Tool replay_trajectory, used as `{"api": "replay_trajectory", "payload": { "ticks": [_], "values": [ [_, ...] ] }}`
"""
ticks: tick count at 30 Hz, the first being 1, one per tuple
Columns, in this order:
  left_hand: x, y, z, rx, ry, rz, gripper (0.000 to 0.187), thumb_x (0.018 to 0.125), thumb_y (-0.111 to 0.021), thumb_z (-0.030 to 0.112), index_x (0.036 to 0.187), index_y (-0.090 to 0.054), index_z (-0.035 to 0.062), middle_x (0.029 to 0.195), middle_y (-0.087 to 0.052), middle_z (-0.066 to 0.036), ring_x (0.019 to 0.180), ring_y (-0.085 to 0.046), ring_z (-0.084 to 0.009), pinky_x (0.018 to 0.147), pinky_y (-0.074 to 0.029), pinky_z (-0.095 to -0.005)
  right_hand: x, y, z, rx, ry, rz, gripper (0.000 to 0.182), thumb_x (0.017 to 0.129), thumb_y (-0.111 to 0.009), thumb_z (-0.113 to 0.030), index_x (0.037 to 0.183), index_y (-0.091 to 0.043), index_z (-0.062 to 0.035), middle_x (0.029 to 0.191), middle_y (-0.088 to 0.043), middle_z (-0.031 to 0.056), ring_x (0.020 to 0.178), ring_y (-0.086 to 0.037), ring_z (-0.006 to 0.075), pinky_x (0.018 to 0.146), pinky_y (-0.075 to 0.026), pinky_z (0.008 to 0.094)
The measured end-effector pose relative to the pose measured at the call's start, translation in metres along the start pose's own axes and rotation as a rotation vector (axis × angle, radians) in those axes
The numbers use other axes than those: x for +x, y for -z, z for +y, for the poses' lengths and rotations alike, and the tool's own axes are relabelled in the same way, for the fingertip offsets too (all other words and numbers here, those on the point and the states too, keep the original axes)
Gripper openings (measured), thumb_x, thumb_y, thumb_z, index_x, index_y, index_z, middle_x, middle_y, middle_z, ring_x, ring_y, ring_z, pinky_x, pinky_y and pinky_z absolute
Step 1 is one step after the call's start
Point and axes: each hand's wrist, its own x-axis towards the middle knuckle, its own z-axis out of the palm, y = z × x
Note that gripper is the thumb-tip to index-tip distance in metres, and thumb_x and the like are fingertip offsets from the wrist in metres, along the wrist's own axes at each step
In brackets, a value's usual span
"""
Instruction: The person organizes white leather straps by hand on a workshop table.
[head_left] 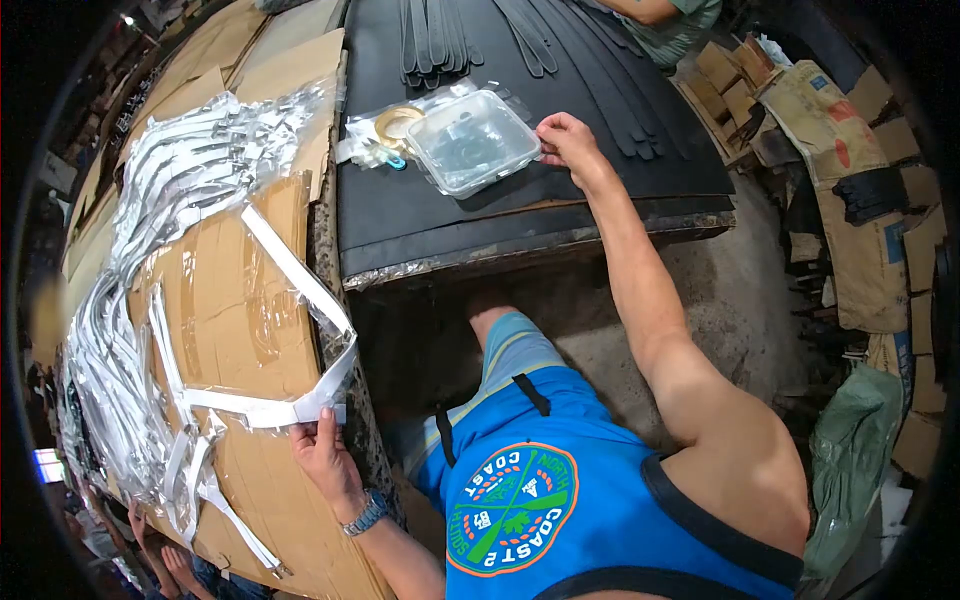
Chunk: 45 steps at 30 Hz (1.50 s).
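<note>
My left hand (328, 455) pinches the end of a white belt (295, 262) that loops over the cardboard on the left table. Part of this belt seems to lie in clear plastic. Up on the black-topped table, the fingers of my right hand (570, 145) close on the right edge of a clear plastic container (474, 143). Small items inside the container are blurred. Beside its left edge lie a roll of tape (398, 126) and a small blue piece (397, 163) on clear plastic wrapping.
Many white belts in clear plastic (115, 350) spread over the cardboard (235, 300). Dark straps (435, 45) lie across the far black table (400, 225). Another person's arm (640, 10) shows at the top; other people's hands (165, 555) appear lower left. Cartons and sacks (835, 150) line the right.
</note>
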Motion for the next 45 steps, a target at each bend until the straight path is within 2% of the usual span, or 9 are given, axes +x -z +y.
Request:
{"api": "replay_trajectory", "payload": {
  "ticks": [3,8,9,12,16,18,20,37,45],
  "values": [
    [0.0,0.0,0.001,0.002,0.026,0.015,0.027,0.091,-0.062,0.0,0.117,-0.055,0.0027,0.108,-0.062,-0.005,0.096,-0.06,-0.012,0.082,-0.05,-0.0251,-0.009,0.004,-0.004,0.248,0.007,-0.066,0.015,0.091,-0.061,-0.022,0.096,-0.06,-0.0073,0.091,-0.066,0.0041,0.079,-0.063,0.0163,0.073,-0.056,0.0353],
    [0.0,0.01,0.0,0.007,0.112,0.048,0.021,0.095,-0.059,0.011,0.115,-0.057,0.0049,0.107,-0.063,-0.006,0.095,-0.061,-0.013,0.081,-0.05,-0.0288,-0.043,0.006,-0.036,-0.021,0.194,0.128,0.022,0.092,-0.062,-0.027,0.1,-0.062,-0.0067,0.095,-0.064,0.0052,0.082,-0.062,0.0175,0.073,-0.054,0.0341],
    [0.002,0.025,-0.016,-0.104,0.129,0.014,0.02,0.097,-0.057,0.017,0.114,-0.057,0.0059,0.106,-0.063,-0.006,0.095,-0.061,-0.0136,0.081,-0.05,-0.0302,-0.06,-0.004,-0.048,-0.07,0.2,0.152,0.025,0.091,-0.062,-0.028,0.105,-0.064,-0.007,0.088,-0.061,0.0021,0.077,-0.059,0.0133,0.067,-0.05,0.0296],
    [-0.003,0.013,-0.001,-0.266,0.143,0.039,0.033,0.101,-0.048,0.036,0.111,-0.058,0.0065,0.107,-0.064,-0.007,0.1,-0.061,-0.017,0.084,-0.051,-0.0352,-0.144,-0.046,-0.053,0.138,0.164,-0.39,0.05,0.09,-0.064,-0.035,0.129,-0.054,-0.0041,0.076,-0.056,0.0,0.063,-0.05,0.0051,0.055,-0.041,0.0197],
    [0.003,0.009,-0.003,-0.386,0.105,-0.015,0.052,0.1,-0.045,0.048,0.121,-0.053,0.0013,0.112,-0.064,-0.012,0.103,-0.062,-0.0205,0.088,-0.05,-0.035,-0.256,-0.126,-0.029,0.307,-0.15,-0.998,0.077,0.089,-0.065,-0.034,0.148,-0.027,-0.0019,0.079,-0.061,0.0043,0.064,-0.052,0.0058,0.054,-0.041,0.0181],
    [0.001,0.002,0.004,-0.378,0.093,0.002,0.056,0.099,-0.044,0.051,0.121,-0.053,0.0002,0.113,-0.064,-0.013,0.104,-0.062,-0.0208,0.089,-0.05,-0.0349,-0.286,-0.16,-0.032,0.308,-0.381,-1.164,0.082,0.089,-0.065,-0.033,0.151,-0.02,-0.0057,0.083,-0.063,0.0061,0.067,-0.054,0.0069,0.057,-0.043,0.0185],
    [-0.001,-0.003,0.008,-0.364,0.083,0.012,0.058,0.098,-0.044,0.052,0.12,-0.053,-0.0006,0.113,-0.064,-0.013,0.104,-0.062,-0.0209,0.089,-0.05,-0.0348,-0.305,-0.184,-0.021,0.405,-0.453,-1.275,0.082,0.09,-0.064,-0.035,0.152,-0.017,-0.0059,0.083,-0.062,0.008,0.064,-0.052,0.0074,0.057,-0.043,0.0198],
    [-0.002,-0.001,0.007,-0.195,0.057,-0.012,0.066,0.097,-0.042,0.057,0.122,-0.053,-0.0022,0.116,-0.064,-0.018,0.105,-0.063,-0.0245,0.088,-0.052,-0.037,-0.295,-0.213,-0.007,0.393,-0.54,-1.291,0.069,0.091,-0.06,-0.033,0.146,-0.028,-0.0061,0.085,-0.058,0.0049,0.067,-0.053,0.0083,0.054,-0.038,0.0205],
    [-0.005,-0.004,0.005,-0.165,0.016,0.017,0.029,0.095,-0.06,0.02,0.117,-0.057,0.0004,0.107,-0.066,-0.01,0.094,-0.064,-0.0144,0.08,-0.052,-0.028,-0.294,-0.213,-0.006,0.41,-0.575,-1.299,0.065,0.093,-0.06,-0.029,0.145,-0.028,-0.0071,0.085,-0.059,0.0037,0.068,-0.053,0.0075,0.056,-0.04,0.0207]
  ]
}}
